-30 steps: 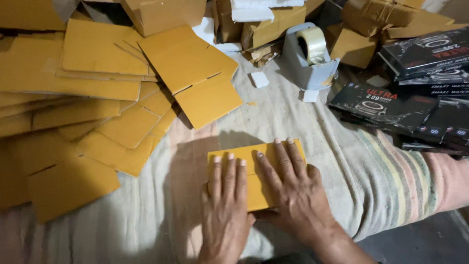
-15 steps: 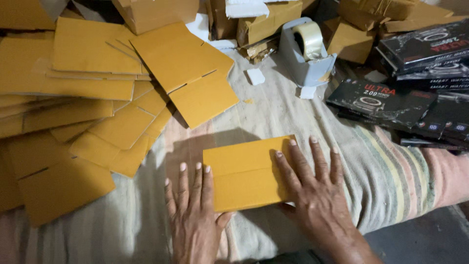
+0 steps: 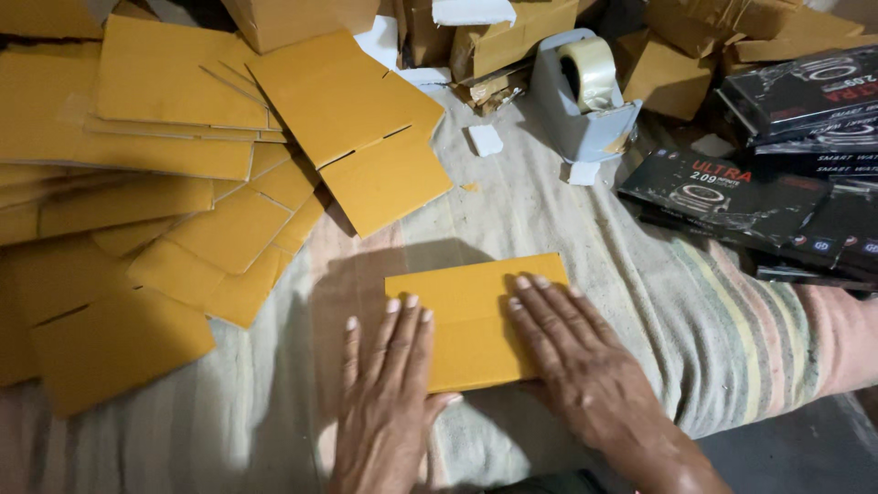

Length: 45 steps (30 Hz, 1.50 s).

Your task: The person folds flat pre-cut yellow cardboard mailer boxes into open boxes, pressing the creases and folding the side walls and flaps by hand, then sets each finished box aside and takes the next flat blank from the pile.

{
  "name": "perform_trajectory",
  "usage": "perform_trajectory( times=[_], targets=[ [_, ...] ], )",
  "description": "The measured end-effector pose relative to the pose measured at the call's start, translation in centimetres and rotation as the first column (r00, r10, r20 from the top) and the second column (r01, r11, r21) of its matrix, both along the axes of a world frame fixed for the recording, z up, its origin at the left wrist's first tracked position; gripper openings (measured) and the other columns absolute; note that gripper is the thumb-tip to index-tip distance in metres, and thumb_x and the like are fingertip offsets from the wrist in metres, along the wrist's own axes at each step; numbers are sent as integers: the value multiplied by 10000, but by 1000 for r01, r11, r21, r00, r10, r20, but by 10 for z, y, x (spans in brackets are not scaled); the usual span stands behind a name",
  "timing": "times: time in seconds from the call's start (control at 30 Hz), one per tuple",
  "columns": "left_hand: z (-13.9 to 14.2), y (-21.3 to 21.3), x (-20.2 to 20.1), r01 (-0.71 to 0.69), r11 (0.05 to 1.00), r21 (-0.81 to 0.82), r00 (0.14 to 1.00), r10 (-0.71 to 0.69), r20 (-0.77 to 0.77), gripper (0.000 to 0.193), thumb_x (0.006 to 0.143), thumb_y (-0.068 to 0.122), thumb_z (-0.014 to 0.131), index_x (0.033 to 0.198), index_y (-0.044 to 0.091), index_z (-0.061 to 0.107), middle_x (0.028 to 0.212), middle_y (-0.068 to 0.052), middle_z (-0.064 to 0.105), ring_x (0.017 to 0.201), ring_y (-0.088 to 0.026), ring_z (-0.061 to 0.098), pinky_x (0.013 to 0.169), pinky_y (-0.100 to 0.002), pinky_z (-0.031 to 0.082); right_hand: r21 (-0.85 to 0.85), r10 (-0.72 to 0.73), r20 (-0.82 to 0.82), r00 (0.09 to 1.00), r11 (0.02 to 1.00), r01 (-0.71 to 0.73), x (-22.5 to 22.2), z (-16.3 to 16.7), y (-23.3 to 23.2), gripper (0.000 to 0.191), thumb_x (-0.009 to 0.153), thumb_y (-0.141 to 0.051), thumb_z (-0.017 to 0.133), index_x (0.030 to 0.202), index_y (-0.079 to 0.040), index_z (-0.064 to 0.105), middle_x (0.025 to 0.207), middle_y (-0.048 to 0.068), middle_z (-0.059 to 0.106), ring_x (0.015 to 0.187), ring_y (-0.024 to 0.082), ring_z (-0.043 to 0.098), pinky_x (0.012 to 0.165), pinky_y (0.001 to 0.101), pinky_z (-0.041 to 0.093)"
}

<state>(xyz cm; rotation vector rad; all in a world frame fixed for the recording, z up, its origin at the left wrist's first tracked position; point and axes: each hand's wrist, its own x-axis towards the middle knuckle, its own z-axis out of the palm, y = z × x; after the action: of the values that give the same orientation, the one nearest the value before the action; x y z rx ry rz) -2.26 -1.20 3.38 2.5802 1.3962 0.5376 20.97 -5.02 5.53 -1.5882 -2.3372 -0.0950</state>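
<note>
A flat folded yellow cardboard piece [image 3: 466,302] lies on the striped cloth [image 3: 658,302] in front of me. My left hand [image 3: 389,393] lies flat with spread fingers on the piece's left part and on the cloth beside it. My right hand [image 3: 576,361] presses palm-down on the piece's right part, its fingertips near the far right corner. Neither hand grips anything.
Many flat yellow cardboard blanks [image 3: 183,183] are heaped at the left, one large blank [image 3: 361,123] on top. A grey tape dispenser [image 3: 585,101] stands at the back. Black printed boxes [image 3: 732,197] pile at the right. Brown cartons [image 3: 494,41] crowd the far edge.
Both hands slid apart off the folded piece half a second ago and have now come back over it, pressing it flat. The piece has shifted slightly.
</note>
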Motion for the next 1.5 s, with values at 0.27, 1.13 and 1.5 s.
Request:
perform_trajectory(
  times=[0.27,1.13,1.5],
  targets=[
    [-2,-4,11,14,998,62,985,-3,-175,952,702,281,771,1502,-47,371,1621,-205,342,1545,-345,229,1215,-609,70,51,-76,119,990,996,70,-26,-6,0,830,734,-204,657,1448,111,374,1562,282,345,1464,372,315,1200,531,197],
    [-22,-5,15,10,995,102,991,4,-136,804,811,228,643,1506,-62,362,1624,-224,328,1532,-350,243,1208,-569,90,114,-25,96,995,993,14,-27,-17,3,679,868,-179,496,1478,97,384,1586,268,361,1498,350,312,1227,480,210],
    [-5,17,35,-60,994,96,998,60,9,582,973,261,488,1475,-28,441,1594,-184,388,1511,-356,320,1244,-567,130,-2,-11,-94,996,1000,11,-35,2,26,569,948,-257,571,1405,67,471,1548,259,420,1492,372,356,1239,474,233]
  ],
)
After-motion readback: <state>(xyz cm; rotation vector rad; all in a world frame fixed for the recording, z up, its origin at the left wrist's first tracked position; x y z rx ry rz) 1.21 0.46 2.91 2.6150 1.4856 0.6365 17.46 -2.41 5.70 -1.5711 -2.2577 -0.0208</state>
